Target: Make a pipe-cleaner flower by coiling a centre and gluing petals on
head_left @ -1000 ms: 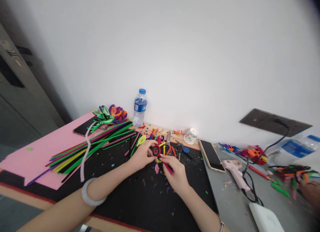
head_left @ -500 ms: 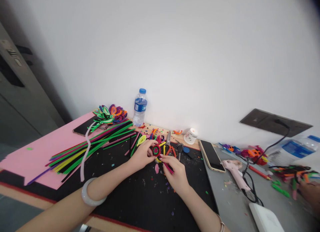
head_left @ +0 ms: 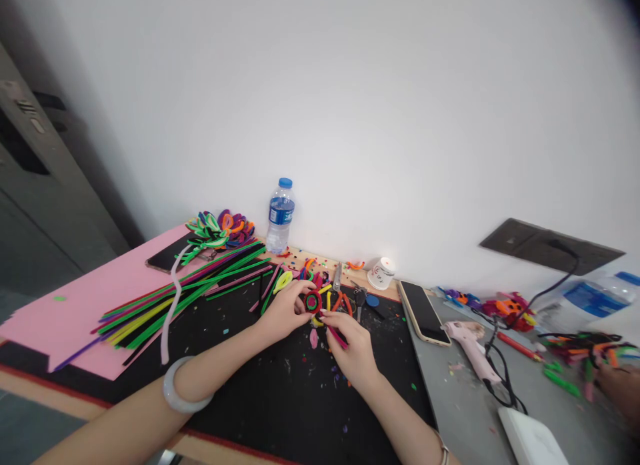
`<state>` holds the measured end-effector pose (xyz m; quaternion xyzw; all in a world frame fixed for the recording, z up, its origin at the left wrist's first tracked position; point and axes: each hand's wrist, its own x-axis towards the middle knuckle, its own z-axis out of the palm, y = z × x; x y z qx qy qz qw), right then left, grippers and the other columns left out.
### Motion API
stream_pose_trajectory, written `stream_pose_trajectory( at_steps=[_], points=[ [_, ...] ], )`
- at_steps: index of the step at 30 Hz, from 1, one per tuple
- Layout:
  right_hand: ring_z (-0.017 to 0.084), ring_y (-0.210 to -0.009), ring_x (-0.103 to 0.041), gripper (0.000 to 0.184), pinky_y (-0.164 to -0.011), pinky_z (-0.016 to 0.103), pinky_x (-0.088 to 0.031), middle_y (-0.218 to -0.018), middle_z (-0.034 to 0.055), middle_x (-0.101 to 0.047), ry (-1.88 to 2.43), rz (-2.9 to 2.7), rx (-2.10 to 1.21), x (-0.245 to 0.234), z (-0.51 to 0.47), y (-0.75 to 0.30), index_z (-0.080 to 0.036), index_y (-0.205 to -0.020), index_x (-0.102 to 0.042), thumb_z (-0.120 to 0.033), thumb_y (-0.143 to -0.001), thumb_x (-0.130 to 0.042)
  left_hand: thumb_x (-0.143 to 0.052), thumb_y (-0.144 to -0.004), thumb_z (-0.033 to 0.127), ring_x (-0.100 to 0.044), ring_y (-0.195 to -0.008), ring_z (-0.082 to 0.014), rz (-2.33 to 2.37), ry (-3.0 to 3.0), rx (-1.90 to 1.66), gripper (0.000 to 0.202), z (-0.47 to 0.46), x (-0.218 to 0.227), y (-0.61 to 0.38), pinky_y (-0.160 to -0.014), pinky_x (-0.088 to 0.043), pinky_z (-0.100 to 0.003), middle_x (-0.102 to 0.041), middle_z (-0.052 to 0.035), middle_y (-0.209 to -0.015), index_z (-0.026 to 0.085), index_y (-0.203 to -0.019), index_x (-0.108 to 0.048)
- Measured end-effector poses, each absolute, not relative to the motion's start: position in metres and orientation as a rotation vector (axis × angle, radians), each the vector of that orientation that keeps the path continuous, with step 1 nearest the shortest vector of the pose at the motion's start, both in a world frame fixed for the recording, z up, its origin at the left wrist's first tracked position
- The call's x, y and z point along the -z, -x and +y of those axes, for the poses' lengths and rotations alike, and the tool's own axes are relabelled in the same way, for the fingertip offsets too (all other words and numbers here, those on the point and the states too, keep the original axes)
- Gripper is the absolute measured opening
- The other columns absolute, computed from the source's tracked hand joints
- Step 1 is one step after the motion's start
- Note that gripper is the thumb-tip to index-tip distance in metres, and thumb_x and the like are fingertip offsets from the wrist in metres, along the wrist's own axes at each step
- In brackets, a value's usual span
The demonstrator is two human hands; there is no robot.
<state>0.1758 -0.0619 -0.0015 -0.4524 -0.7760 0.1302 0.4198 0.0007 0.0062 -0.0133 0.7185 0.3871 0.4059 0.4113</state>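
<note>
Between my fingers is a small round coil of pipe cleaner, dark red outside with green and pink rings within. My left hand grips its left edge with thumb and fingers. My right hand is closed on a magenta pipe cleaner, its fingertips at the coil's right edge; whether the strand joins the coil I cannot tell. Just below the coil, a pink loop lies on the black mat. Behind my hands lie orange-handled pliers, scissors and yellow pipe cleaner loops.
Pipe cleaners spread across pink card at left, near fluffy looped flowers. A water bottle and paper cup stand by the wall. At right are a phone, a corded glue gun and another person's hand.
</note>
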Motion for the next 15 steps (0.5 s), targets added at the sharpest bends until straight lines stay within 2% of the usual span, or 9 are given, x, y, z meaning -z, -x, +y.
stream_pose_trajectory(
  at_steps=[15],
  points=[
    [0.019, -0.096, -0.063, 0.025, -0.086, 0.034, -0.051, -0.102, 0.0069, -0.068, 1.133, -1.937, -0.317, -0.0014, -0.0637, -0.1754, -0.022, -0.094, -0.064, -0.009, -0.08, -0.048, -0.062, -0.063, 0.01, -0.056, -0.053, -0.0063, 0.982, -1.804, -1.013, 0.044, 0.0054, 0.0111, 0.0005, -0.054, -0.05, -0.023, -0.051, -0.0008, -0.092, 0.021, -0.104, -0.05]
  ],
)
